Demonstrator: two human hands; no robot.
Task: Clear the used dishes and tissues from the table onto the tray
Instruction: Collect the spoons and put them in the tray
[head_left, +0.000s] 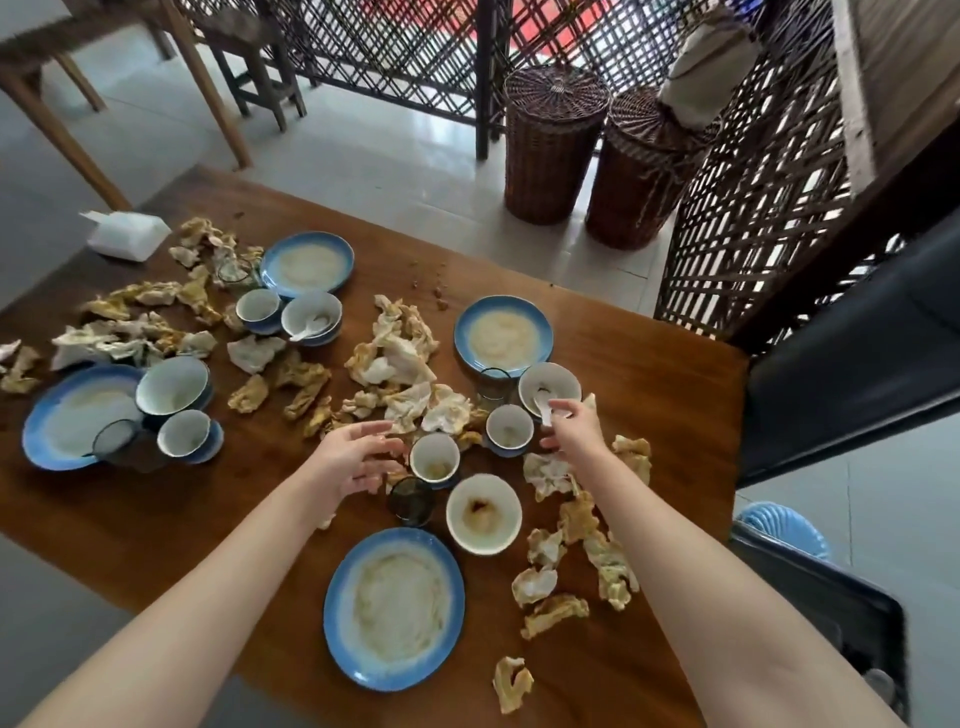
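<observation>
A: Edges, free room?

B: Brown wooden table (171, 519). Bare wood at 7 o'clock beside the left forearm, and at 2 o'clock along the right edge. Crowded elsewhere.

A: Hands?

B: Left hand (358, 457) is loose, fingers spread, holding nothing, over the crumpled yellow-stained tissues (400, 358) at centre. Right hand (576, 426) pinches the handle of a white ceramic spoon (545, 414) lying in a white bowl (558, 382) at 2 o'clock.

A: In the way?

B: 4 blue-rimmed oval plates (393, 608), at 6, 1, 11 and 9 o'clock. Between the hands are a small white cup (434, 460), a dark glass tumbler (411, 501) and a stained white bowl (484, 513). More tissues at 4 and 10 o'clock.

A: Unclear?

B: A dark flat object (831, 597) at 4 o'clock is cut off by the frame. Cannot tell if it is the tray.
</observation>
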